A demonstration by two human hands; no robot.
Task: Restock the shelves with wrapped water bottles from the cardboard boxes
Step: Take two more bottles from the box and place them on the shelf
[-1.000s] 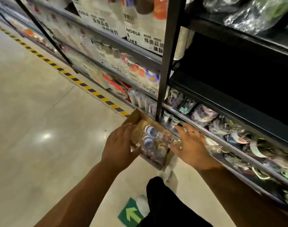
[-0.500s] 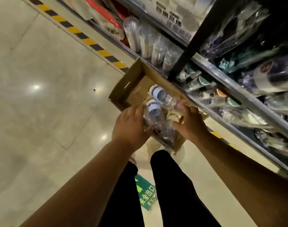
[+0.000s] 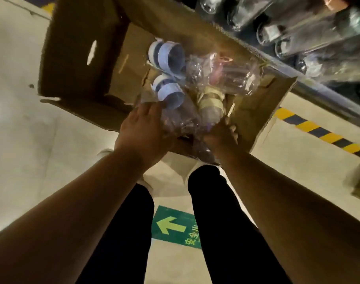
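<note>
Left hand (image 3: 143, 128), fingers extended and only partly curled, lies against the plastic of a blue-capped wrapped bottle (image 3: 171, 95) at the near side of the cardboard box (image 3: 76, 58); whether the grip has closed cannot be told. Right hand (image 3: 221, 134), curled at the near wall of the box, meets the base of a cream-capped wrapped bottle (image 3: 211, 105); its fingers are largely hidden by wrapping, so a firm hold cannot be confirmed. One hand per bottle suggests a two-item lift, with the slack wrapping as the likely slipping point.

Within the box, a second blue-capped bottle (image 3: 166, 56) lies just beyond the first, and a clear wrapped bottle (image 3: 226, 72) lies crosswise toward the shelf side. All lie on their sides, loosely heaped in the right-hand part of the box; the left part shows bare cardboard.

The box rests on a pale polished floor (image 3: 21, 130), its far edge against the lowest shelf (image 3: 318, 83), presumably to shorten the carry. The shelf already carries wrapped bottles (image 3: 298, 37). Yellow-and-black floor tape (image 3: 318, 130) runs along the shelf foot; a green arrow sign (image 3: 175, 226) lies between the person's dark-trousered legs (image 3: 212, 222).
</note>
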